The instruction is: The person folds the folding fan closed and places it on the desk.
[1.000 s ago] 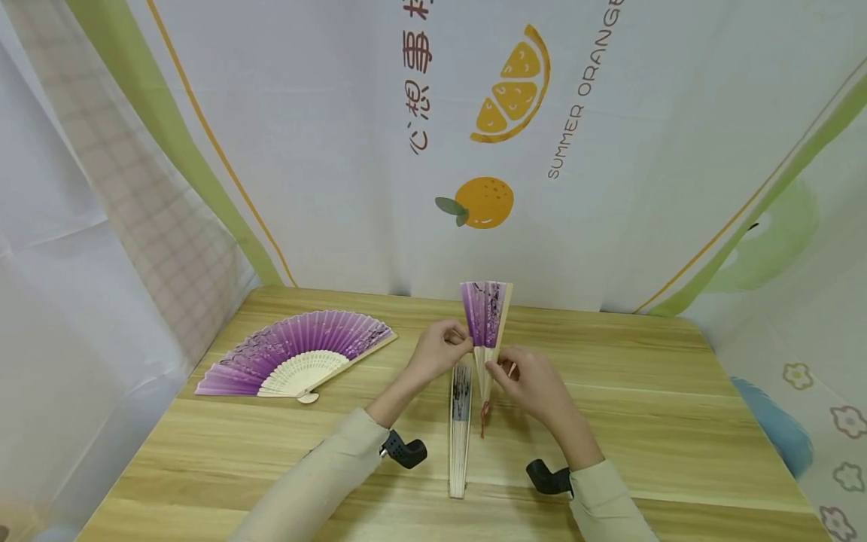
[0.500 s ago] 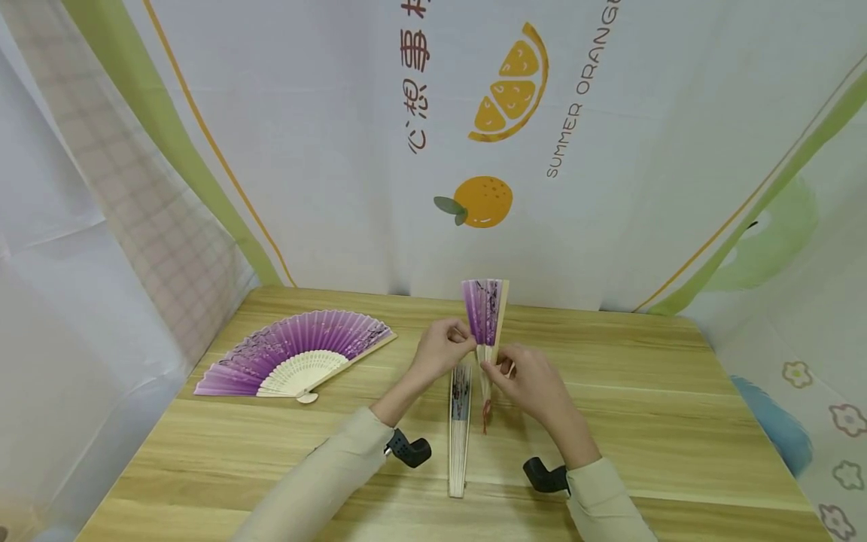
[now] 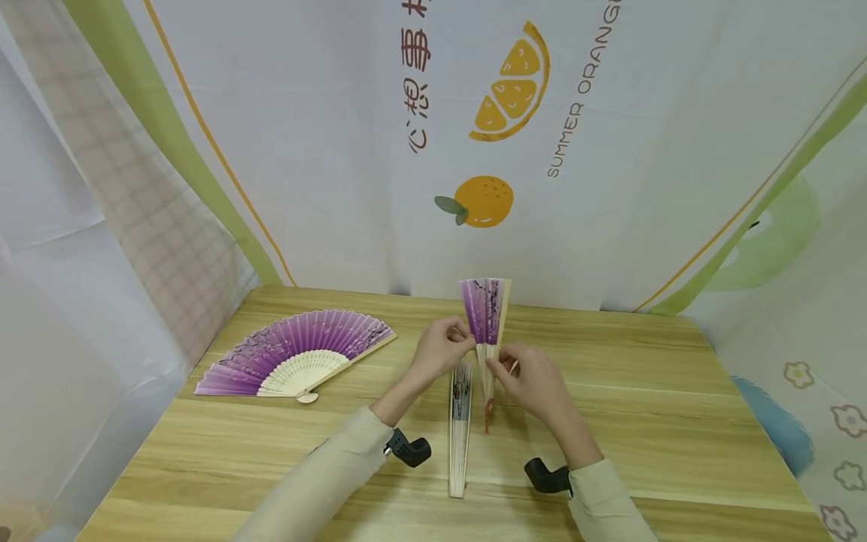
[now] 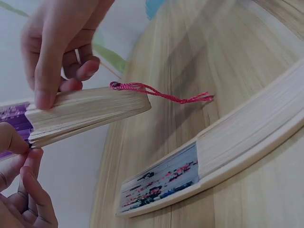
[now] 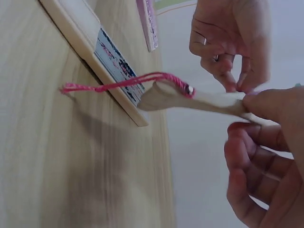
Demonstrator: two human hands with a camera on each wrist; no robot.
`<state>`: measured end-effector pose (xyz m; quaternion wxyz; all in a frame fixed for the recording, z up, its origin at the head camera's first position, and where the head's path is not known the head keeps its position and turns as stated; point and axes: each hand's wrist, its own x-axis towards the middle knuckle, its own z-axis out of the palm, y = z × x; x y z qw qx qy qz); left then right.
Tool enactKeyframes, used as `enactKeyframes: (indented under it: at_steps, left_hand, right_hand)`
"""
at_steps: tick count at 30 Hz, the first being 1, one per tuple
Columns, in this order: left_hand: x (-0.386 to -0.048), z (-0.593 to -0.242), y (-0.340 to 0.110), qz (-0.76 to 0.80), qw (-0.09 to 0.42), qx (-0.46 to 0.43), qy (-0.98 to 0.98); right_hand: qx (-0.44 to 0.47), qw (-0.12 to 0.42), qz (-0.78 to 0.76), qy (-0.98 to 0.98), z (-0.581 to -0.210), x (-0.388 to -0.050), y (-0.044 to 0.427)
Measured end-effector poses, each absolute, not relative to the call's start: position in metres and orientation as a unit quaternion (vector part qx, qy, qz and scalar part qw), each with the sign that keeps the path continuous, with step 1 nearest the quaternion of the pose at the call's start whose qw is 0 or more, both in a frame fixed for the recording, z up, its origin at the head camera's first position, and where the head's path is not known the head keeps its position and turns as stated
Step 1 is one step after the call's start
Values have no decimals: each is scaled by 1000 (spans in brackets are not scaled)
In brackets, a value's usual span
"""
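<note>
A partly spread purple folding fan (image 3: pixel 485 312) with pale wooden ribs is held up above the table between both hands. My left hand (image 3: pixel 442 348) pinches its left edge near where cloth meets ribs. On the other edge, my right hand (image 3: pixel 531 378) pinches the ribs between thumb and fingers. From the fan's pivot end hangs a red tassel cord (image 4: pixel 164 95). Below the hands lies a folded fan (image 3: pixel 459 433) with grey-blue, flower-patterned cloth and pale ribs. Off to the left, a purple fan (image 3: pixel 301 354) lies fully spread on the table.
The wooden table (image 3: pixel 650 421) runs back to a white curtain (image 3: pixel 325 150) printed with oranges and lettering. Black wrist camera mounts (image 3: pixel 410 452) jut out from both sleeves, close to the folded fan.
The held fan narrows slightly, then widens again a little, as the right hand shifts left and back. Both other fans stay put.
</note>
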<state>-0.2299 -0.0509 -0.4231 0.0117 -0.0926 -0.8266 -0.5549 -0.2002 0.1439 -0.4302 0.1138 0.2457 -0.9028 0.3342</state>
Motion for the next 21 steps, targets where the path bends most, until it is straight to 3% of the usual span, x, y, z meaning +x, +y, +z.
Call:
enactKeyframes:
  at_steps: [5, 8, 16, 21]
  left_hand:
    - [-230, -424, -54, -566, 10, -101, -818]
    - [-230, -423, -54, -572, 7, -105, -814]
    - [-230, -420, -51, -562, 6, -99, -821]
    - [-229, -419, -47, -565, 2, -101, -819]
  right_hand:
    - [246, 47, 438, -863, -432, -201, 151]
    - [227, 36, 467, -854, -432, -200, 151]
    - [209, 145, 352, -901, -428, -198, 141]
    - [193, 176, 315, -912, -425, -195, 135]
